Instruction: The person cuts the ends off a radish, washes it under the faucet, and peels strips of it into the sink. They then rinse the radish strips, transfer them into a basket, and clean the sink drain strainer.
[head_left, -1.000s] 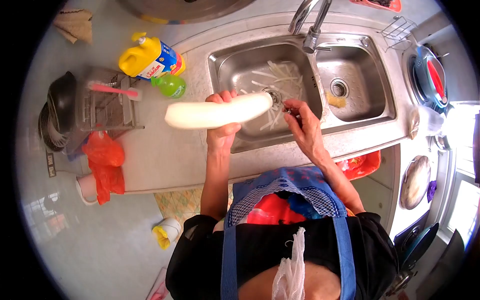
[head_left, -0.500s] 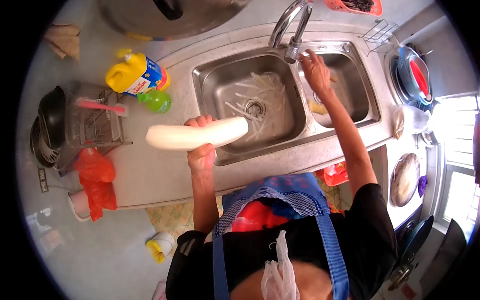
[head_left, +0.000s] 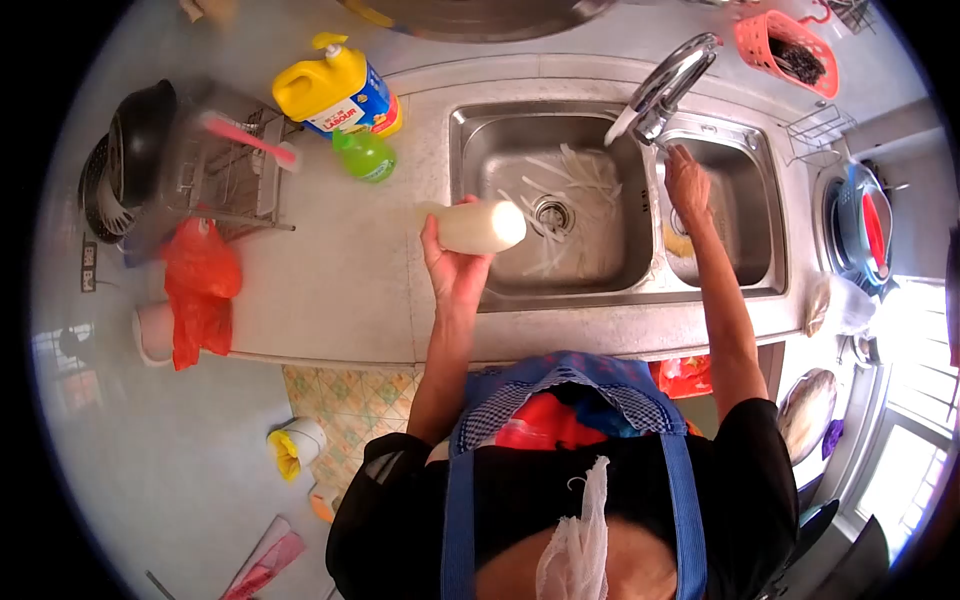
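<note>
Two bare hands are at work by one metal sink, and the sink has two bowls. The left hand (head_left: 458, 270) holds one long, white, peeled vegetable (head_left: 482, 228). Its fingers bend round the vegetable and press on it, with the thumb on one side, but part of the fingers is hidden. The vegetable is up in the air, over the near left side of the big bowl (head_left: 605, 260), and one round end points to the right.

The right hand (head_left: 688, 185) is over the small bowl (head_left: 745, 235), just by the handle of the one tap (head_left: 672, 80). Its fingers are close together and a little bent. I cannot tell if they pinch the handle.

Many thin white strips (head_left: 585, 175) lie in the big bowl, too many to count, near its one round drain (head_left: 550, 213). One yellow sponge (head_left: 676, 242) sits in the small bowl. Two bottles stand left of the sink: one big yellow bottle (head_left: 325, 88) and one small green bottle (head_left: 364, 155). One red bag (head_left: 202, 270) hangs at the left end of the counter (head_left: 340, 280).
</note>
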